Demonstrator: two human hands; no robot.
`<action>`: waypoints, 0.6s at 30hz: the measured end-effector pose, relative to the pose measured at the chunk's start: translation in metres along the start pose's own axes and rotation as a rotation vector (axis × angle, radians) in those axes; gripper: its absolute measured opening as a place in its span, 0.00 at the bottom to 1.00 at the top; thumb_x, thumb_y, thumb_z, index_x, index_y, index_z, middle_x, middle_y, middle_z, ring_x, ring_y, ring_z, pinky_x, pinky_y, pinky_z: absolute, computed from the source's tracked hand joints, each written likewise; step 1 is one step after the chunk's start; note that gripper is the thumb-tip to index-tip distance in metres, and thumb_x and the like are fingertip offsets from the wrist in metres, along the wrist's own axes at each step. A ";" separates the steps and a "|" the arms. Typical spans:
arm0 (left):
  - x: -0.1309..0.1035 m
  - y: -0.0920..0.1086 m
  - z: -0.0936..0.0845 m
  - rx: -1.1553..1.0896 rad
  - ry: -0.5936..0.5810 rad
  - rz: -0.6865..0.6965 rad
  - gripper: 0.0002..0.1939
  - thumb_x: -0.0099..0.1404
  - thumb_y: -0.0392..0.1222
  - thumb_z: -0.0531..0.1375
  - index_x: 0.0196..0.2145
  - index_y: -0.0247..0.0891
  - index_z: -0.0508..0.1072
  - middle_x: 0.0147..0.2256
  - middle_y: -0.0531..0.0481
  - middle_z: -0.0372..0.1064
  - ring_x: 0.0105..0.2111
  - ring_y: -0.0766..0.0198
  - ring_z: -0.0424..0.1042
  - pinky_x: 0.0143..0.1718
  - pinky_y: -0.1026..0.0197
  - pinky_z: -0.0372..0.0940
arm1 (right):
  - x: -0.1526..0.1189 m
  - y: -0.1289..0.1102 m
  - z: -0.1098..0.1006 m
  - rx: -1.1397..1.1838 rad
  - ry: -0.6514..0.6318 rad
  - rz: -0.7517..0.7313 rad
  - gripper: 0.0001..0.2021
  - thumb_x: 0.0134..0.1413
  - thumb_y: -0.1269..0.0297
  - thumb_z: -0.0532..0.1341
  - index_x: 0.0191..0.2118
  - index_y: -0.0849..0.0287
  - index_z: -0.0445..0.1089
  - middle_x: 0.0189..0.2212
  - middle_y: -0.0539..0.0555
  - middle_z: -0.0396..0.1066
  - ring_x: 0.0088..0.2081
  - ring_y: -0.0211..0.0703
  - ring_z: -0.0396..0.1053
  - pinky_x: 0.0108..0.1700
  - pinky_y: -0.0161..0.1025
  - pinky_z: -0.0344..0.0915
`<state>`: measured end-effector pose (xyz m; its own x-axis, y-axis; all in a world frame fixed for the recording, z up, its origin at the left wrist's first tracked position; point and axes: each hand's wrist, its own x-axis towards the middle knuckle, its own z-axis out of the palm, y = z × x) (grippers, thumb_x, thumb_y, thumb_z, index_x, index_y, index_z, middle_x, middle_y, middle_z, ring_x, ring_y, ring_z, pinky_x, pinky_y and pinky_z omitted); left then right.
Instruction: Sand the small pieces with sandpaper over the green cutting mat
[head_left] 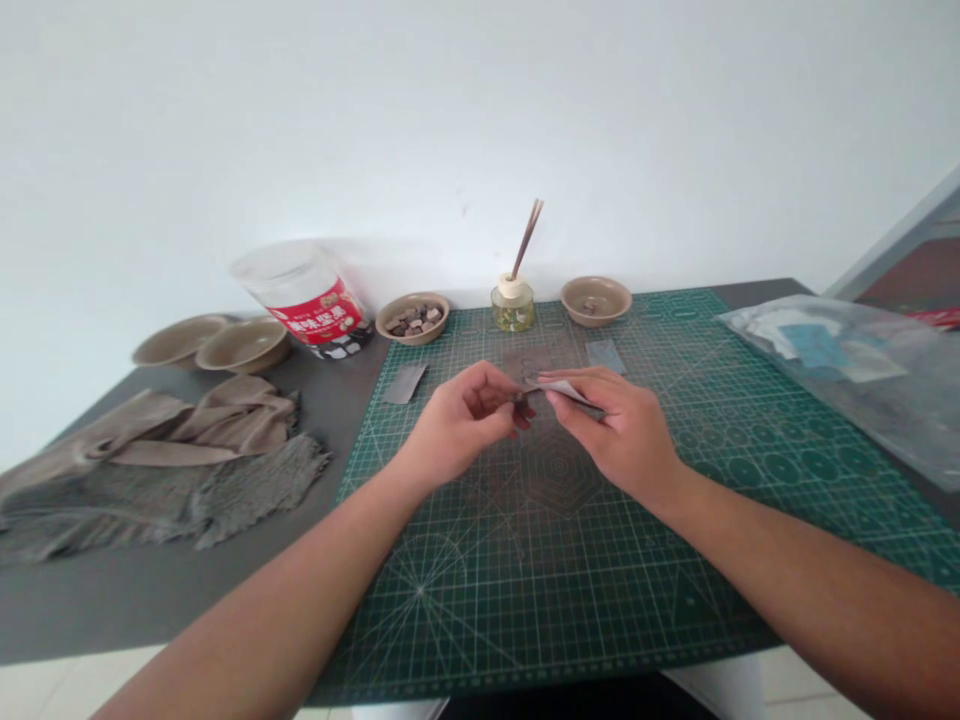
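Over the middle of the green cutting mat, my two hands meet almost fingertip to fingertip. My left hand is closed in a pinch on a small dark piece, mostly covered by the fingers. Between the thumb and fingers of my right hand is a folded piece of sandpaper, its pale side showing. The sandpaper's edge comes close to the dark piece; whether they touch I cannot tell. Brownish dust spreads on the mat beneath. A grey rectangular sheet and a bluish one lie nearby.
Along the wall stand a bowl of small blocks, a reed diffuser, another bowl and a tilted plastic jar. Two bowls and a crumpled cloth are at left. A clear plastic bag lies right.
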<state>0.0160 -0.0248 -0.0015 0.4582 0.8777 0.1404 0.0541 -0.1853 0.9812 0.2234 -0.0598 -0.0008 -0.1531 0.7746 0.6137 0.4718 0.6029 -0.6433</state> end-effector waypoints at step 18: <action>-0.005 0.005 0.008 0.118 0.104 -0.002 0.10 0.60 0.38 0.66 0.31 0.38 0.67 0.25 0.53 0.74 0.25 0.66 0.74 0.27 0.66 0.66 | -0.006 -0.001 0.004 -0.333 -0.148 -0.284 0.20 0.64 0.72 0.58 0.60 0.54 0.70 0.57 0.53 0.71 0.58 0.46 0.71 0.62 0.46 0.68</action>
<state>0.0212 -0.0334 0.0021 0.3644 0.9179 0.1572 0.1618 -0.2286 0.9600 0.2206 -0.0644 -0.0055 -0.4274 0.6207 0.6573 0.6426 0.7200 -0.2620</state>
